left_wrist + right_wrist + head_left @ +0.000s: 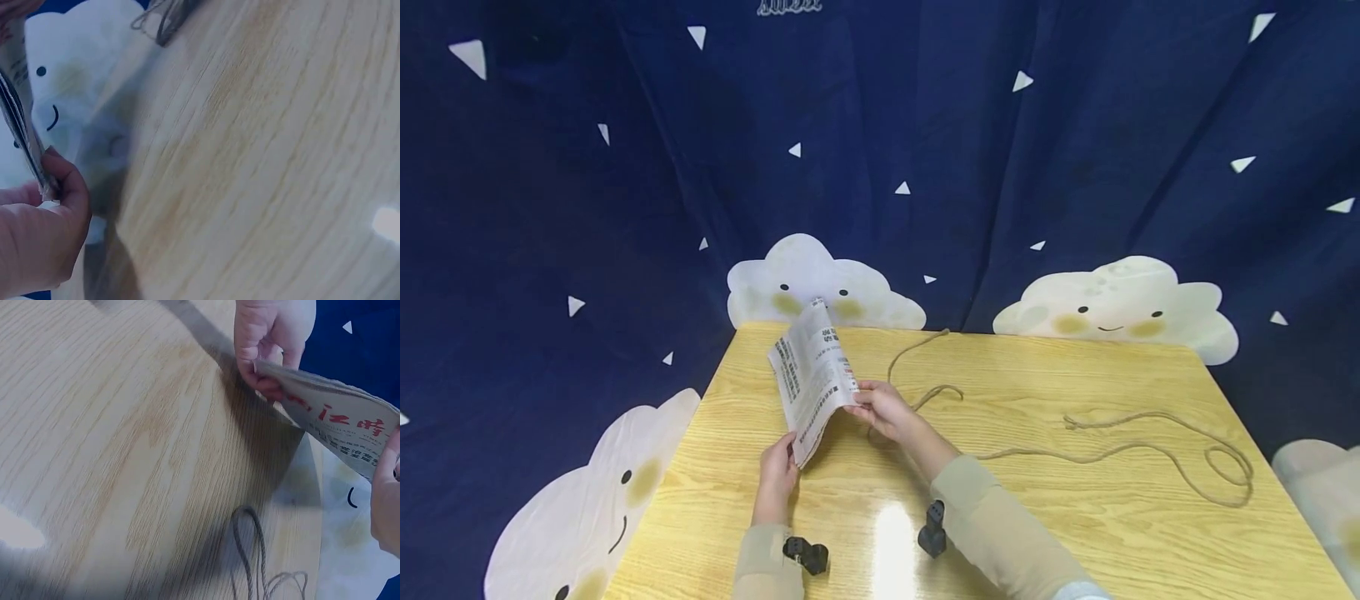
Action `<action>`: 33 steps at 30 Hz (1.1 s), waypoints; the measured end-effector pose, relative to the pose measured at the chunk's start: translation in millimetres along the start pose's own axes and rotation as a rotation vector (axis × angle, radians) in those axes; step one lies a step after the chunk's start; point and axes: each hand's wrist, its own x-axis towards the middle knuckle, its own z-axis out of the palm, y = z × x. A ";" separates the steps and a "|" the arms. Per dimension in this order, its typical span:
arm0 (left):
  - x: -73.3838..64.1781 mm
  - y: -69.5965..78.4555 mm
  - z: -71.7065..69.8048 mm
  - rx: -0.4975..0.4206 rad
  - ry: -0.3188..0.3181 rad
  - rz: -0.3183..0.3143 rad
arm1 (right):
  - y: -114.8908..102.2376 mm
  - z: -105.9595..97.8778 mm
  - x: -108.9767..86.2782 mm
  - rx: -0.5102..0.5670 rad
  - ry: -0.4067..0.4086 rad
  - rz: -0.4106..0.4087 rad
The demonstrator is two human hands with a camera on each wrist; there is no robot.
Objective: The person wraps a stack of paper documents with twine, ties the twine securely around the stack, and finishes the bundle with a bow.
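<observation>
Both hands hold a folded newspaper (812,375) raised and tilted over the left part of the wooden table. My left hand (778,464) pinches its near corner, thumb on one side and fingers on the other in the left wrist view. My right hand (883,410) grips the right edge. Red and black printed characters show on the newspaper (340,419) in the right wrist view, where the left hand (275,337) holds one end and the right hand (387,500) the other. The left wrist view catches only the paper's layered edge (24,134).
A long brown rope (1097,457) lies loosely across the table (1037,525), looping at the right and running behind the right hand. Rope strands (250,550) also show close by in the right wrist view. A dark blue curtain (925,125) with clouds hangs behind the table.
</observation>
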 end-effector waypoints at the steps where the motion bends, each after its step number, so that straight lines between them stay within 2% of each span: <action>1: 0.4 -0.3 -1.0 -0.033 -0.001 0.000 | 0.2 -2.3 -0.2 -0.009 0.004 -0.007; 4: 2.7 -2.5 -4.6 -0.022 0.013 0.032 | 1.7 -10.7 -1.2 -0.056 0.022 -0.026; 10: 7.1 -7.1 -6.6 0.136 0.072 0.110 | 5.3 -31.6 -7.6 -0.230 0.092 -0.073; 14: 6.8 -7.6 -1.6 0.186 0.097 0.145 | 7.2 -47.1 -12.5 -0.354 0.147 -0.123; 18: 3.2 -8.9 9.3 0.242 0.088 0.193 | 7.4 -63.6 -20.6 -0.469 0.221 -0.183; 20: 0.5 -12.1 16.3 0.270 0.074 0.219 | 7.1 -72.6 -26.9 -0.523 0.260 -0.209; 24: -3.9 -22.5 30.7 0.318 0.033 0.229 | 6.8 -92.3 -41.5 -0.608 0.334 -0.244; 29: -7.9 -40.1 50.1 0.346 -0.049 0.217 | 5.4 -118.8 -63.3 -0.650 0.406 -0.270; 33: -14.8 -54.8 69.8 0.367 -0.116 0.202 | 1.9 -141.5 -86.1 -0.648 0.452 -0.252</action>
